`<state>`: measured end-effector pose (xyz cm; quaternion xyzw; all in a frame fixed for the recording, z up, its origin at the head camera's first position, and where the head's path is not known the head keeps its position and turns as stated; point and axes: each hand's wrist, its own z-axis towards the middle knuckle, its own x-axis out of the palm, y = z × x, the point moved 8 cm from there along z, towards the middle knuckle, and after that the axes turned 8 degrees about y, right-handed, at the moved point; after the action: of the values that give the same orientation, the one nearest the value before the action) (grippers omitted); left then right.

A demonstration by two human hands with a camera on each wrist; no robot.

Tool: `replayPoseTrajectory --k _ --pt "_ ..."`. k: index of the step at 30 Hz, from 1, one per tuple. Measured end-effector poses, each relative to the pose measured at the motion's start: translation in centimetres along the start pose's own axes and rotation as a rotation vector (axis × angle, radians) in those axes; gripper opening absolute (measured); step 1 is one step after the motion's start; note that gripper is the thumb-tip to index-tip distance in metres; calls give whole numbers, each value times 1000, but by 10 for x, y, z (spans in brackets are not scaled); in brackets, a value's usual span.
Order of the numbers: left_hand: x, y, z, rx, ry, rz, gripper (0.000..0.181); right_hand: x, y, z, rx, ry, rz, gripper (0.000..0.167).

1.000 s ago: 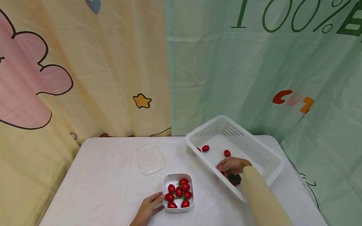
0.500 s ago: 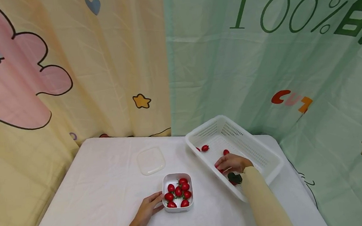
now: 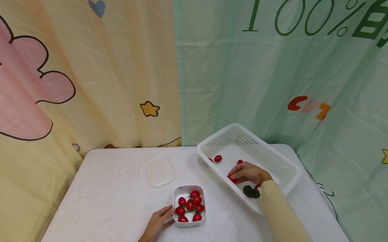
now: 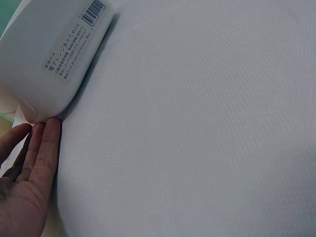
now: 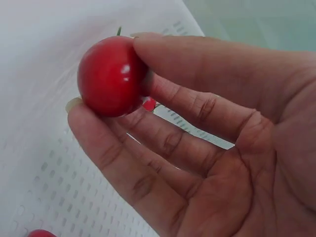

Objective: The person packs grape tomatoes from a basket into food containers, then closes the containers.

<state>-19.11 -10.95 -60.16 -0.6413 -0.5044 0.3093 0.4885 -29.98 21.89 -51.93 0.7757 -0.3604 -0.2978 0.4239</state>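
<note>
1. Head view: a glossy red rounded cherry tomato (image 3: 232, 179) sits at the fingertips of the right hand (image 3: 250, 173), inside the white perforated plastic basket (image 3: 265, 160), near its left wall.
2. Left of the basket, the left hand (image 3: 157, 224) touches a white square plastic container (image 3: 190, 224) of red cherry tomatoes (image 3: 190, 205).
3. Compared with a second ago, the right hand sits slightly higher and more of its tomato shows.
4. Left wrist view: the left hand's fingers are fairly straight, tips against the container's corner.
5. Right wrist view: thumb and fingers pinch the tomato above the basket's floor; its thin green stem (image 5: 119, 31) points to the top of the view. Its long axis perhaps follows the stem, though fingers cover part.
</note>
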Motion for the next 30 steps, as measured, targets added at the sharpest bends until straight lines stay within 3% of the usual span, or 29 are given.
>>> replayPoseTrajectory --k 17,30 --pt "0 -2 -2 5 -2 -9 61 4 19 -12 -119 -53 30 24" --pt "0 -3 -2 25 9 -17 61 16 35 -16 -157 -90 -58 29"
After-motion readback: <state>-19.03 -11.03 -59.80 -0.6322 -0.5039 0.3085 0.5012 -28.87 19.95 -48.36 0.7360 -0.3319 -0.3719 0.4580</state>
